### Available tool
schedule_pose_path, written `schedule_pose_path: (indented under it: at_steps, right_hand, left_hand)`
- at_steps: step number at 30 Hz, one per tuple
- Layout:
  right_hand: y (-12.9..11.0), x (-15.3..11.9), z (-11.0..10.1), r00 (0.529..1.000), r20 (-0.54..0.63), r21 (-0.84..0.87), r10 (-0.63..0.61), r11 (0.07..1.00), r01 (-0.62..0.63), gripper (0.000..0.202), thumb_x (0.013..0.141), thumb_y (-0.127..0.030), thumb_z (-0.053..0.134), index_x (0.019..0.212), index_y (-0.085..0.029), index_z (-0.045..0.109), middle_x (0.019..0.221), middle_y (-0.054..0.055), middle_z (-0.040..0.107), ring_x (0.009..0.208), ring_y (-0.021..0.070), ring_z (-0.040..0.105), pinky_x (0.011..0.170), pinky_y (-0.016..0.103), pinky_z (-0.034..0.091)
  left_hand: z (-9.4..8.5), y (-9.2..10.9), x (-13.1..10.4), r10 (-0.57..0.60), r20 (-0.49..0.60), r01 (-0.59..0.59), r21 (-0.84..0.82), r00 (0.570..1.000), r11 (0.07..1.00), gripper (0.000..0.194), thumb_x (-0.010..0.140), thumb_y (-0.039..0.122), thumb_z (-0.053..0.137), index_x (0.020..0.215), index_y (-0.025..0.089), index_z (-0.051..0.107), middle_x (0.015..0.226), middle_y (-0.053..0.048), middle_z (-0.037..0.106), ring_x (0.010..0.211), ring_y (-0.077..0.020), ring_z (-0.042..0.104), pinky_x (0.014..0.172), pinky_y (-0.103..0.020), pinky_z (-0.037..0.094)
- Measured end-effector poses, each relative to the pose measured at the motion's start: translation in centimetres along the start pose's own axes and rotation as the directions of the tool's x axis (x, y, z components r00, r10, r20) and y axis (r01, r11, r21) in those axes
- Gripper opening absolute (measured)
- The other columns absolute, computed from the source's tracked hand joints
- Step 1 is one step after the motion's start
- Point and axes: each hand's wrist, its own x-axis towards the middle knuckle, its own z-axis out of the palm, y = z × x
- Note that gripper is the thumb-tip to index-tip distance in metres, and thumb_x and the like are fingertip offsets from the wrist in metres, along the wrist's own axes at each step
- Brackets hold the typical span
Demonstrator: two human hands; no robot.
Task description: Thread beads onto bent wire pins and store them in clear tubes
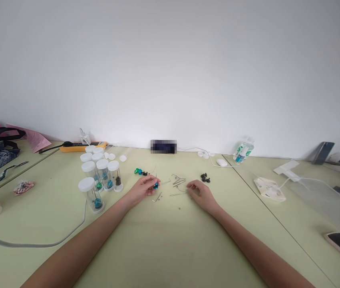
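My left hand point(144, 188) is closed in a pinch around a small shiny blue metal part point(156, 185); a thin pin rises above it. To the right, my right hand point(201, 193) rests low over the table with curled fingers, its fingertips together at the ends of some thin metal rods point(179, 183). What it grips there is too small to make out. Between the hands lie bent hex keys point(157, 197) and tiny loose bits. Behind my left hand sit green, blue and black small parts point(140, 172). Several black parts point(205, 178) lie beyond my right hand.
Clear tubes with white caps point(87, 184) stand in a group at left, some holding coloured parts. A white cable point(38, 245) crosses the front left. Behind are an orange power strip point(74, 147) and loose white caps point(123, 158). A clear bottle point(243, 152) stands back right.
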Motion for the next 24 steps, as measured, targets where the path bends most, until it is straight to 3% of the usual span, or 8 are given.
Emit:
schedule_pose_path:
  at_steps: [6,11,16,19,24]
  right_hand:
    - [-0.7,0.5,0.5,0.999,-0.037,-0.057,-0.008,0.998,0.005,0.014,0.08,-0.025,0.047,0.088,-0.02,0.058,0.089,0.004,0.062,0.077,0.0178,0.056,0.071,0.032,0.044]
    - [-3.4,0.6,1.7,0.994,-0.072,-0.114,-0.079,0.991,0.07,0.014,0.082,-0.022,0.048,0.092,-0.021,0.058,0.1,0.006,0.06,0.099,0.0224,0.051,0.087,0.04,0.035]
    - [-7.3,0.9,3.5,0.972,0.061,-0.139,-0.228,0.962,0.234,0.006,0.082,-0.022,0.056,0.084,-0.023,0.062,0.088,0.003,0.063,0.088,0.0196,0.052,0.083,0.037,0.031]
    - [-9.4,1.1,4.9,0.933,0.196,-0.213,-0.303,0.915,0.342,0.006,0.08,-0.027,0.063,0.084,-0.023,0.064,0.087,0.003,0.062,0.087,0.0199,0.051,0.077,0.035,0.03]
    - [-10.8,1.5,7.4,0.948,0.223,-0.366,-0.226,0.882,0.297,0.009,0.077,-0.021,0.066,0.071,-0.017,0.061,0.094,0.006,0.057,0.09,0.0213,0.048,0.07,0.033,0.029]
  left_hand:
    - [0.0,0.2,-0.1,-0.009,0.0,0.009,-0.018,1.0,1.0,0.027,0.073,0.04,0.066,0.083,0.015,0.065,0.084,-0.004,0.057,0.06,-0.0067,0.046,0.055,-0.02,0.038]
    - [-0.1,0.1,-0.1,0.01,0.008,-0.009,-0.028,1.0,1.0,0.025,0.074,0.039,0.066,0.084,0.016,0.066,0.081,-0.002,0.057,0.057,-0.0052,0.046,0.054,-0.019,0.037]
    - [-0.3,-0.1,0.2,0.047,-0.004,-0.048,-0.06,0.999,0.997,0.026,0.075,0.039,0.065,0.086,0.015,0.065,0.08,-0.003,0.058,0.054,-0.0045,0.045,0.051,-0.019,0.034]
    - [-0.3,-0.2,0.2,0.08,-0.021,-0.082,-0.08,0.997,0.993,0.026,0.075,0.038,0.065,0.087,0.016,0.065,0.074,-0.001,0.056,0.053,-0.0048,0.046,0.05,-0.019,0.034]
    - [-0.4,0.0,0.3,0.101,-0.03,-0.104,-0.103,0.994,0.989,0.025,0.073,0.038,0.066,0.084,0.015,0.066,0.073,0.0,0.056,0.053,-0.0047,0.046,0.05,-0.019,0.035]
